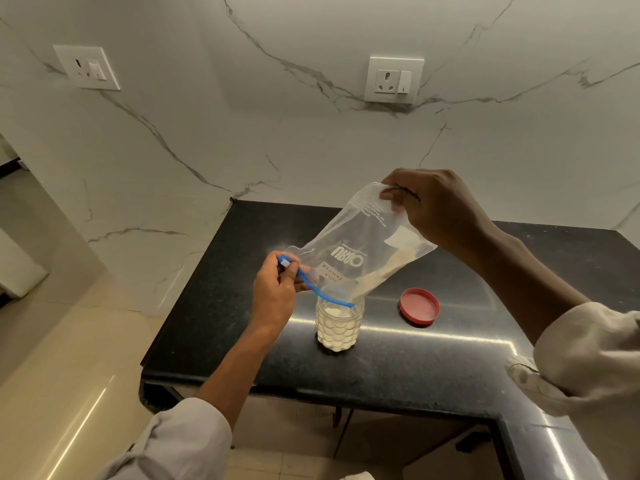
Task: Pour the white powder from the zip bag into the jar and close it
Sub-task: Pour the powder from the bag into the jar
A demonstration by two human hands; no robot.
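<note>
A clear zip bag (pixel 360 251) with a blue zip strip hangs upside down, its open mouth over a clear textured jar (pixel 338 323). The jar stands upright on the black counter (pixel 398 362) and holds white powder nearly to the top. A little white powder clings in the bag's lower right side. My left hand (pixel 273 296) pinches the blue zip end at the bag's mouth, just left of the jar. My right hand (pixel 436 206) pinches the bag's raised bottom corner, up and to the right. The red lid (pixel 419 305) lies on the counter right of the jar.
The counter runs to a marble wall with two socket plates (pixel 394 80) behind it. Its front edge drops to a tiled floor (pixel 69 358) on the left, and a counter arm extends toward me on the right.
</note>
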